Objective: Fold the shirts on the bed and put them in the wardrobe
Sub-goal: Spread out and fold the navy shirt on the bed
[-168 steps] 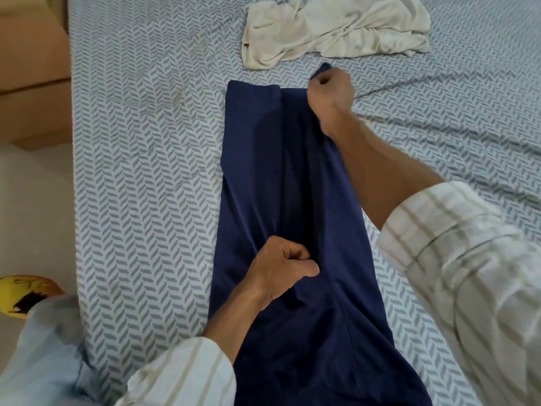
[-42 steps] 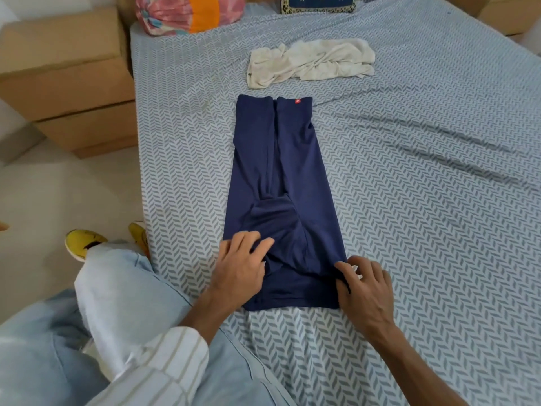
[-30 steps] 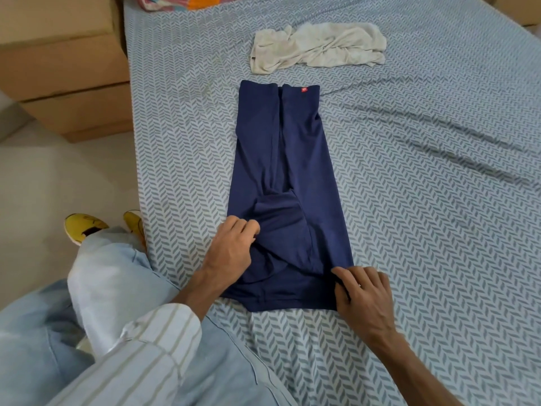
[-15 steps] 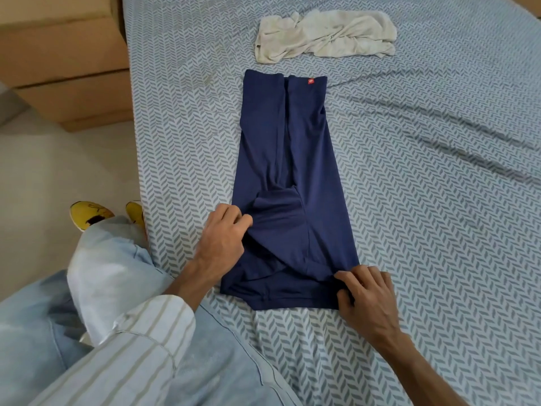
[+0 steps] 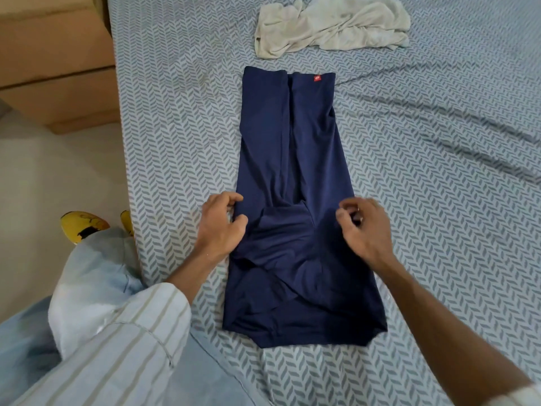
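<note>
A navy shirt (image 5: 292,177), folded lengthwise into a long narrow strip, lies flat on the bed (image 5: 439,171), with a small red tag at its far end. My left hand (image 5: 221,227) is at the strip's left edge about halfway along, thumb and fingers curled around that edge. My right hand (image 5: 364,227) hovers at the right edge opposite, fingers bent and blurred; I cannot tell whether it grips the cloth. A crumpled off-white shirt (image 5: 330,24) lies beyond the navy one.
The bed's left edge runs down past my knee in light blue trousers (image 5: 87,273). Brown cardboard boxes (image 5: 58,63) stand on the floor to the left, and my yellow shoes (image 5: 83,227) show by the bed. The sheet to the right is wrinkled.
Both hands have left the shirt's near hem and moved up to its middle, one at each side edge. The camera has come closer.
</note>
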